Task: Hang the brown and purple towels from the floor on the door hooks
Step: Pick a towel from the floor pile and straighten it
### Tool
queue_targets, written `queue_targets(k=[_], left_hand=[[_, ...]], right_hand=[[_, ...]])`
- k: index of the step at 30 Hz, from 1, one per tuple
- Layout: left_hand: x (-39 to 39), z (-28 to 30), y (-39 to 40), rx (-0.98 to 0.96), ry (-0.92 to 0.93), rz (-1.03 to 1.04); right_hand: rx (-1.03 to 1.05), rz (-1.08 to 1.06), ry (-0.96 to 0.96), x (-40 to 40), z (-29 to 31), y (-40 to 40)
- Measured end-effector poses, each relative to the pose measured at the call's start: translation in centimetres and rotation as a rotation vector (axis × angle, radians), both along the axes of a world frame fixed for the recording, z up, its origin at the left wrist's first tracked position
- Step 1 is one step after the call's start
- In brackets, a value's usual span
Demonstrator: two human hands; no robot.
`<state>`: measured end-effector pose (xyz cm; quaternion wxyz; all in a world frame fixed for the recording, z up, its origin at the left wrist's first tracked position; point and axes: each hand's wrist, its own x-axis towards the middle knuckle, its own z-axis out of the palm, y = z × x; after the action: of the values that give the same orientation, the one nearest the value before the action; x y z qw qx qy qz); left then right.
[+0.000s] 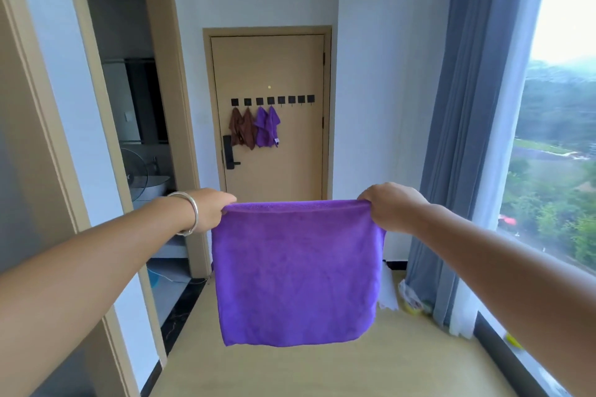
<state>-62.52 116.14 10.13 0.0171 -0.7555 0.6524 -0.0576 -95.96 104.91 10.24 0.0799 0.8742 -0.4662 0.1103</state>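
I hold a purple towel spread flat in front of me. My left hand pinches its top left corner and my right hand pinches its top right corner. Straight ahead is a tan door with a row of several black hooks. Two brown towels hang on the leftmost hooks. Beside them hang two purple towels. The hooks further right are bare.
An open doorway on the left leads to a washroom with a basin. A blue curtain and a large window line the right side. Small items lie on the floor by the curtain's foot.
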Motion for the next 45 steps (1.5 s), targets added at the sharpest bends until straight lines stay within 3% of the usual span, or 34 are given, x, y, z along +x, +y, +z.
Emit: queue_targets(k=[7, 14, 23, 33, 45], left_hand=[[-1.6, 3.0, -0.7, -0.178, -0.150, 0.085], [0.1, 1.7, -3.6, -0.197, -0.225, 0.106], [8.2, -1.1, -12.5, -0.195, -0.185, 0.075], [19.4, 1.6, -21.5, -0.287, -0.148, 0.061], [26.5, -0.4, -29.8, -0.171, -0.179, 0.122]], right_hand=[[-0.217, 0.034, -0.048, -1.1, 3.0, -0.7], [-0.263, -0.001, -0.023, 0.7, 1.9, -4.2], [-0.256, -0.018, 0.070, 8.3, -0.2, -12.8], [-0.313, -0.033, 0.010, 19.7, 2.6, -23.5], [-0.299, -0.005, 0.035, 28.3, -0.6, -34.8]])
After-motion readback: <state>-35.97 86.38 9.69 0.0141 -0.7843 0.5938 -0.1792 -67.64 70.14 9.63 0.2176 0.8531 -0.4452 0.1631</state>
